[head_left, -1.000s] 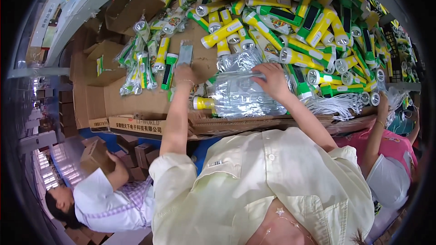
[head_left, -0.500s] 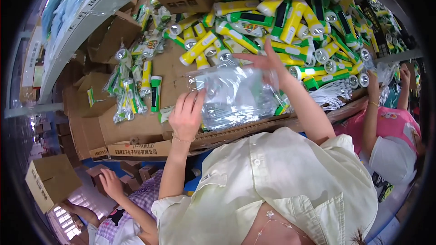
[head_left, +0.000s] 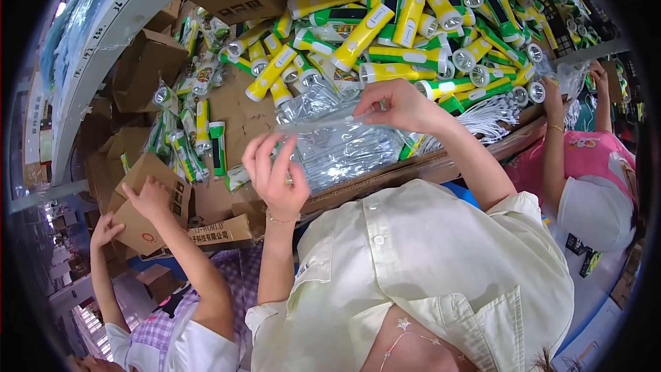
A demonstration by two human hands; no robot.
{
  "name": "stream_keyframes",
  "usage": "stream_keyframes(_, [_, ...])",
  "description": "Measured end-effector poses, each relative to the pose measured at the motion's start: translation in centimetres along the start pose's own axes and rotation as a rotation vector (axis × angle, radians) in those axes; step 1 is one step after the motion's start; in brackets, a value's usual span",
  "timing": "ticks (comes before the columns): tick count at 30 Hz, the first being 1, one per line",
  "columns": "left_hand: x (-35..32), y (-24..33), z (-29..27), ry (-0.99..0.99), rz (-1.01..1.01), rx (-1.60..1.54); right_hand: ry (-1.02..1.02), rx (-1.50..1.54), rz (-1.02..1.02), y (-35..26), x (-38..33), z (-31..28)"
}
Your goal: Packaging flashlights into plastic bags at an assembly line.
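The worktop (head_left: 231,100), lined with cardboard, is spread across the upper half of the frame. Its upper right is heaped with yellow and green flashlights (head_left: 412,17). Below them, at the centre of the frame, a stack of clear bags (head_left: 351,158) is laid near the front edge, with a bundle of white cords (head_left: 489,124) to its right. At the lower left, a cardboard box (head_left: 148,210) is handled by a co-worker.

One clear bag (head_left: 320,125) is held above the upper left part of the stack, its long edge running nearly level across the frame. Its right end is pinched in the right hand (head_left: 403,107), that grip being closed between thumb and finger. The left hand (head_left: 279,179) is placed below the bag's left end, its grip loosely open, fingers parted and pointed upward; whether the bag is touched by these fingertips cannot be told. The bag is thus spanned between both hands, with the right one nearer.
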State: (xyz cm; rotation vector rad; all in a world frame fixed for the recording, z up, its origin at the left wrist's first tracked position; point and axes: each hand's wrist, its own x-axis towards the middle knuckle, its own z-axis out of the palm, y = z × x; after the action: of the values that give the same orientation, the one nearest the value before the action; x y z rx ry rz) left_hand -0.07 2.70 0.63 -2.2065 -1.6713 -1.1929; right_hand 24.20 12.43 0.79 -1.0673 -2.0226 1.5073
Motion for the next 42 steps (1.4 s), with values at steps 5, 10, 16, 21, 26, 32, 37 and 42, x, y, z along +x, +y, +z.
stream_keyframes(5, [2.7, 3.9, 0.4, -0.014, 0.071, -0.046, 0.103, -0.326, -0.245, -1.5, -1.2, 0.2])
stream_keyframes(10, [1.6, 3.4, 2.5, -0.271, -0.072, -0.298, 0.139, -0.426, -0.346, -2.0, -1.8, 0.6])
stream_keyframes(16, [1.1, 4.7, 2.6, -0.265, -0.149, -0.319, 0.145, -0.412, -0.393, -1.6, -2.4, 1.2])
stream_keyframes(21, [0.5, 4.5, 3.0, -0.323, -0.239, -0.37, 0.214, -0.364, -0.47, -0.2, -2.5, 2.5])
stream_keyframes(26, [-0.3, 4.5, 3.4, -0.331, -0.228, -0.375, 0.184, -0.424, -0.425, -0.4, -3.1, 3.1])
stream_keyframes(32, [-0.2, 4.1, 3.3, -0.413, -0.251, -0.393, 0.163, -0.352, -0.369, 0.4, -3.1, 3.1])
stream_keyframes(37, [-0.1, 3.8, 3.6, -0.464, -0.327, -0.438, 0.133, -0.409, -0.375, 0.4, -2.7, 2.8])
stream_keyframes(42, [0.2, 3.7, 3.8, -0.459, -0.399, -0.505, 0.135, -0.374, -0.389, 0.7, -2.3, 2.6])
